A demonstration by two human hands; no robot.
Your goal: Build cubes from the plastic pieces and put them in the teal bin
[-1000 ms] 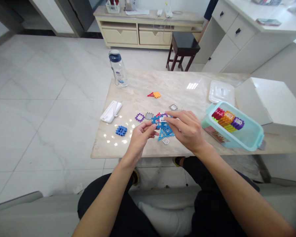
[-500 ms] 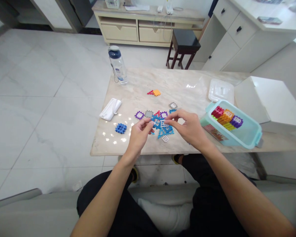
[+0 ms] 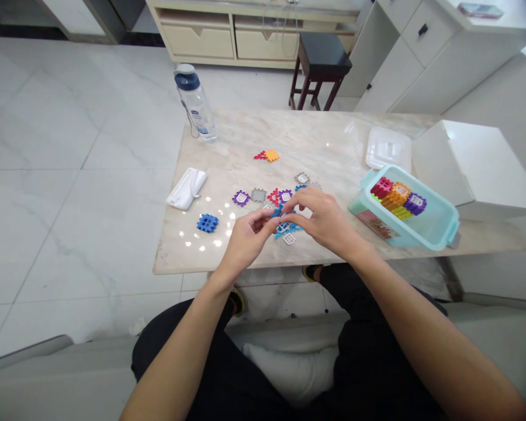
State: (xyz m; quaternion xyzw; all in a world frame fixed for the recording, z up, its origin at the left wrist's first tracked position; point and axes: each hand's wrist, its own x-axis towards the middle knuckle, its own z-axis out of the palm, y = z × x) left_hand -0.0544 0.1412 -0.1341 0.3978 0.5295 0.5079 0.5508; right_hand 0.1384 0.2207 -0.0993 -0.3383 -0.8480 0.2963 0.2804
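Observation:
My left hand [image 3: 248,238] pinches a blue notched building tile [image 3: 276,212] just above the table, its fingers partly covering it. My right hand [image 3: 325,221] is closed at the same tile, thumb and fingertips pressed against it. The white window piece it held is mostly hidden between the fingers. Beneath the hands lie more blue tiles [image 3: 294,227] and a loose white window piece [image 3: 289,238]. Behind them are a purple tile with a white window [image 3: 241,198], a grey tile [image 3: 258,195] and a red triangular piece [image 3: 273,197].
On the right stands a turquoise bin [image 3: 433,231] with colourful stacked tiles, near a clear lid [image 3: 388,149] and a white box [image 3: 477,169]. A water bottle [image 3: 197,108], a white tissue pack [image 3: 186,188], a blue tile block [image 3: 207,223] and an orange tile [image 3: 272,155] lie leftward.
My right hand has moved left, bringing the white window piece against the blue tile, so my fingertips now nearly meet. The camera view has tilted slightly downward.

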